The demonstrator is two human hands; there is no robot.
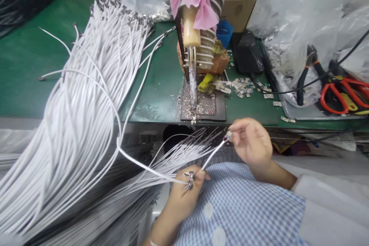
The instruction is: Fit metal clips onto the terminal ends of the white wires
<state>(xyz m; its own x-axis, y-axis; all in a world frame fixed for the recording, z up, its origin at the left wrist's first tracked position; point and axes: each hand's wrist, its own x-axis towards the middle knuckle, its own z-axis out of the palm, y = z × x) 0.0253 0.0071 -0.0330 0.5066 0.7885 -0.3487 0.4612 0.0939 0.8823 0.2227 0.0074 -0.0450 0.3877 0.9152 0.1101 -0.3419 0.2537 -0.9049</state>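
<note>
My left hand (187,188) is closed around a white cable (212,155), whose end sticks up to the right between thumb and finger. Small metal connector pieces (189,180) show at the same hand. At the cable's tip sits a small metal connector (227,135) with a bit of red and blue wire beside it. My right hand (251,140) pinches that connector between thumb and fingertips. Above and to the left of it, a soldering iron (192,73) with a wooden handle stands fixed, tip down, over a dark pad (220,109) strewn with solder bits.
A large bundle of white cables (95,73) covers the bench's left side, and more thin wires (175,157) hang below the edge. Loose connectors (243,86) lie right of the iron. A tray (300,111) holds cutters (309,65) and red-handled scissors (331,98). A black cord (305,86) crosses there.
</note>
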